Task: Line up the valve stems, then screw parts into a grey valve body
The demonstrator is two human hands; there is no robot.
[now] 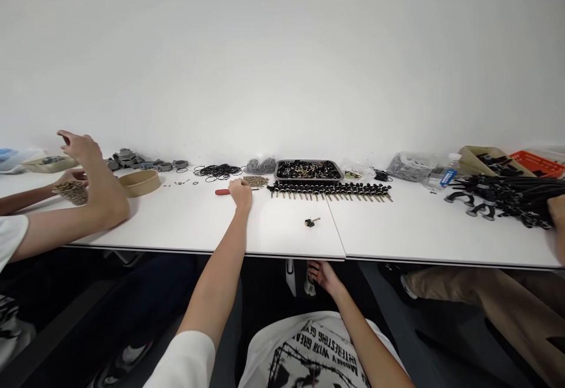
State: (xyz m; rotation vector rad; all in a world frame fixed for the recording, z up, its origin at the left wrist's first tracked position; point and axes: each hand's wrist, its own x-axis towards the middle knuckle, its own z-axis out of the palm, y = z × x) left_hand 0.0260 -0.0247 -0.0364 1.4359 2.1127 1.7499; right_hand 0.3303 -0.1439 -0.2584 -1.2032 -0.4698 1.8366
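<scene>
My left hand (pixel 241 192) reaches out over the white table (pixel 282 232), fingers curled down beside a red-handled tool (pixel 223 192) and a small heap of brass parts (pixel 256 181). I cannot see whether it grips anything. My right hand (pixel 323 275) hangs below the table's front edge with its fingers closed round a small dark thing I cannot make out. One small assembled piece (pixel 311 222) lies alone on the table in front of me. Behind it runs a row of several black-and-brass pieces (pixel 329 190), and behind that a dark tray (pixel 308 171) full of parts.
A person at the left has an elbow on the table, one hand (pixel 79 145) raised, beside a tan bowl (pixel 140 182) and grey parts (pixel 128 159). Black rings (pixel 218 171) lie at the back. Black clamps (pixel 503 196), a water bottle (pixel 441 177), an orange bin (pixel 537 163) and another person's legs (pixel 485 297) are at the right.
</scene>
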